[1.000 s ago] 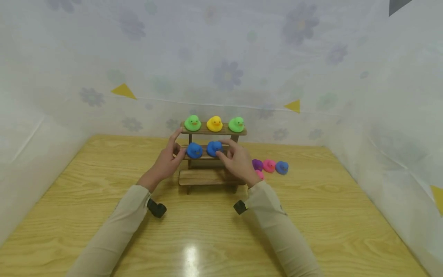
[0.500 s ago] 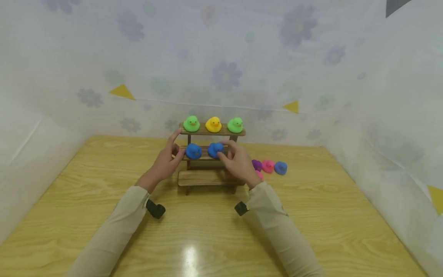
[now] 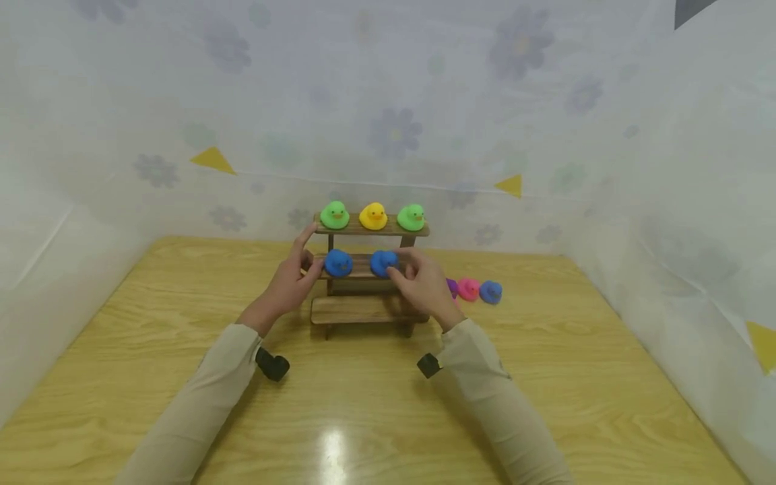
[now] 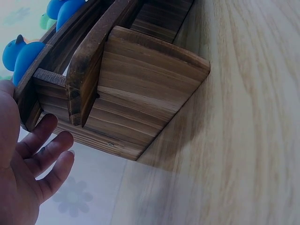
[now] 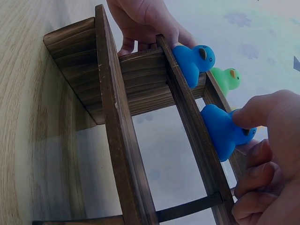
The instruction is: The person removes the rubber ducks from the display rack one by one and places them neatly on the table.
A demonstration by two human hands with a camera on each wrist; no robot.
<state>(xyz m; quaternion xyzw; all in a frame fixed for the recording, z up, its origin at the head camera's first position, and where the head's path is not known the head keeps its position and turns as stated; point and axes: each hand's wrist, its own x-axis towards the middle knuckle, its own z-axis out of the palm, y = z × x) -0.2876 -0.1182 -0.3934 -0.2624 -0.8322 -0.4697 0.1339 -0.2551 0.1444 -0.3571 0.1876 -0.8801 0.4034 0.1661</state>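
A wooden three-tier stand (image 3: 370, 310) faces me. On its middle shelf sit two blue rubber ducks. My right hand (image 3: 424, 283) pinches the right-hand blue duck (image 5: 220, 131) between thumb and fingers, its base against the shelf. Beside the stand's left end is my left hand (image 3: 291, 279). Its index finger touches the top shelf's end, and its thumb lies at the middle shelf's end near the other blue duck (image 3: 338, 263). In the left wrist view its remaining fingers hang loosely bent by the stand's side (image 4: 140, 75).
The top shelf carries a green duck (image 3: 335, 215), a yellow duck (image 3: 373, 216) and another green duck (image 3: 411, 217). Right of the stand, on the wooden table (image 3: 182, 404), lie a purple duck (image 3: 452, 288), a pink duck (image 3: 469, 289) and a blue duck (image 3: 491, 292). A flowered sheet (image 3: 303, 87) hangs behind.
My right hand has slid its blue duck a little to the right along the middle shelf, widening the gap between the two ducks. The left hand has stayed at the stand's end.
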